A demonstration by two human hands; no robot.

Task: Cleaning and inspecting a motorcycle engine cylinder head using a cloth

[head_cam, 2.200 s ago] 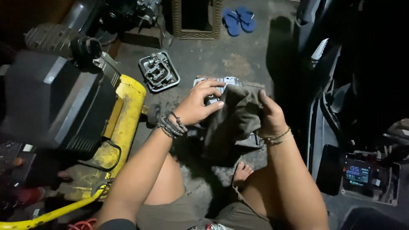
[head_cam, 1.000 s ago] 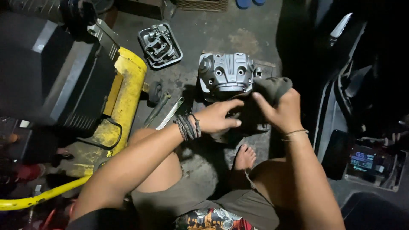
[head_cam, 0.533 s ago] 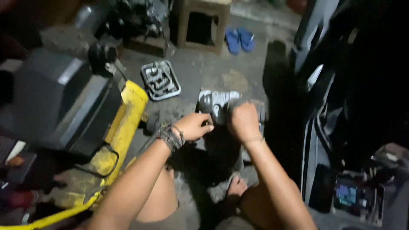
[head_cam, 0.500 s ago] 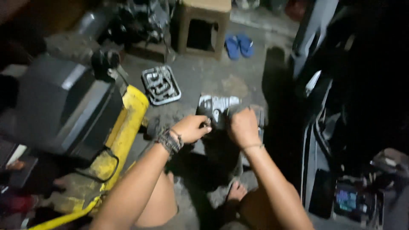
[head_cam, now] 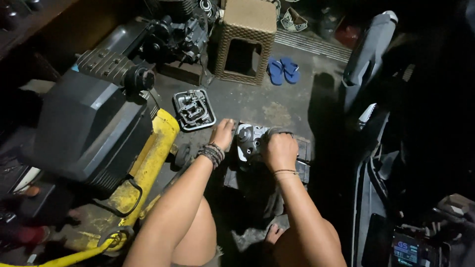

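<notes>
Both hands are on a grey metal engine part (head_cam: 249, 141), which looks like a cylinder head, sitting on the concrete floor (head_cam: 277, 106) between the person's bare knees. The left hand (head_cam: 222, 133) lies against the part's left side, fingers stretched forward and only loosely spread along its edge; a stack of dark bracelets (head_cam: 213, 153) wraps that wrist. The right hand (head_cam: 280, 150) presses down on the part's right top with its fingers curled over it; whether a rag is bunched under the palm cannot be told in the dim light. A thin bracelet (head_cam: 285, 172) circles the right wrist.

Just left of the part and a little further away lies a small rectangular metal cover (head_cam: 194, 109), well clear of the hands. A yellow machine frame (head_cam: 148, 163) runs along the left, carrying a dark grey housing (head_cam: 86, 133). Further back stand a woven stool (head_cam: 246, 39) and a pair of blue sandals (head_cam: 283, 70). A bare foot (head_cam: 272, 233) rests near the bottom edge.
</notes>
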